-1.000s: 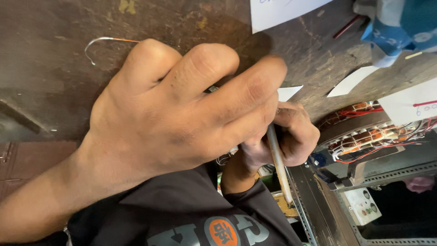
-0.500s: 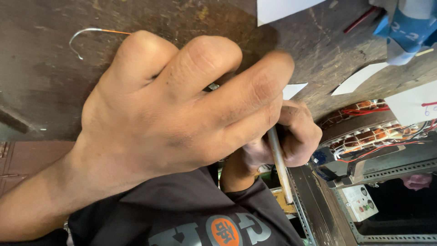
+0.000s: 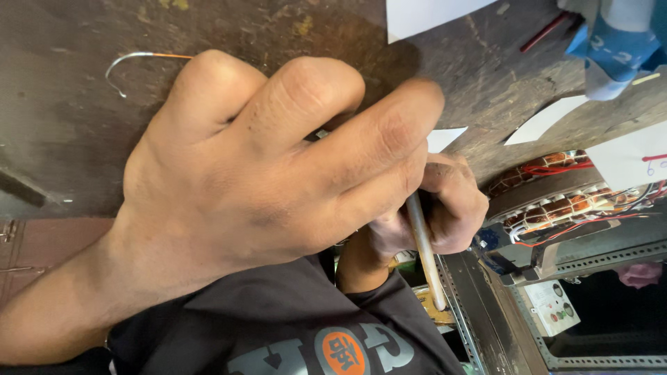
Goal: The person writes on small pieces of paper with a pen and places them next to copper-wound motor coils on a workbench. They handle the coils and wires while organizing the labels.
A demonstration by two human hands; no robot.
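Little has moved since the earlier frames: the left hand (image 3: 278, 187) has drifted a touch up and toward the camera, the right hand (image 3: 445, 208) keeps its place, and the wire hook (image 3: 125, 66) now sits slightly further left in view. The left hand is curled narrow, its fingers bent down onto the dark bench (image 3: 62, 139). A small glint of metal shows between two fingers, but I cannot tell what it holds. Just behind it, at the bench's near edge, the right hand is closed round one pale rod (image 3: 425, 257), which slants down past the edge toward the person's dark shirt (image 3: 278, 326). The spot where rod and fingers meet is hidden, so how much of the work is done cannot be read; judging by the firm grip of both hands, it looks to be mid-way rather than finished. Outward from the hands there is one bare wire hook with an orange tail near the bench's far left. Four white paper pieces (image 3: 549, 118) lie along its right side, with one red stick (image 3: 545, 31) and one blue-and-white cloth (image 3: 611, 48) at the far right corner. Beyond the right edge stand one stator (image 3: 549, 201) with copper windings and loose red leads, one perforated metal frame (image 3: 604, 243) and one pale switch box (image 3: 556, 309).
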